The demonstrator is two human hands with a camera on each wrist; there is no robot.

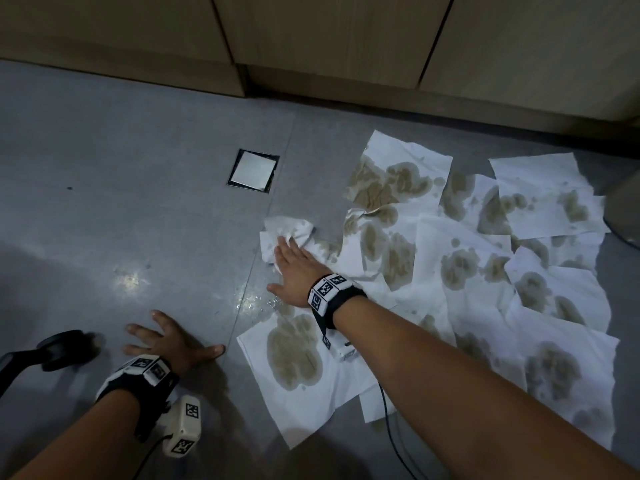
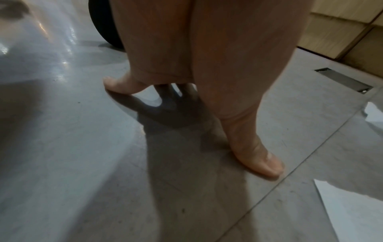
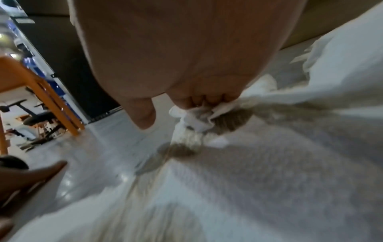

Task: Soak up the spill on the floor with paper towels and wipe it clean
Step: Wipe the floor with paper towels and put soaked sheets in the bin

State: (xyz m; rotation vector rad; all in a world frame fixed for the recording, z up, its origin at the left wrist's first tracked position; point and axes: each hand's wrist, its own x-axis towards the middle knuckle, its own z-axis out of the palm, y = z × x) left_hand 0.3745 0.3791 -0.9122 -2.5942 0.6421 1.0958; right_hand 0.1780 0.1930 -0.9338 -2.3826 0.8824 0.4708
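Note:
My right hand lies over a crumpled white paper towel wad at the left edge of the towel spread, fingers pressing it to the grey floor, thumb stretched out to the side. The right wrist view shows the right hand with the wad bunched under its fingers. Several flat paper towels with brown soaked patches cover the floor to the right. Wet droplets glisten by my right thumb. My left hand rests flat on bare floor, fingers spread, holding nothing; the left wrist view shows my left hand the same way.
A square floor drain lies beyond the wad. Wooden cabinet fronts run along the back. A black chair base sits left of my left hand. A dark cable trails under my right forearm.

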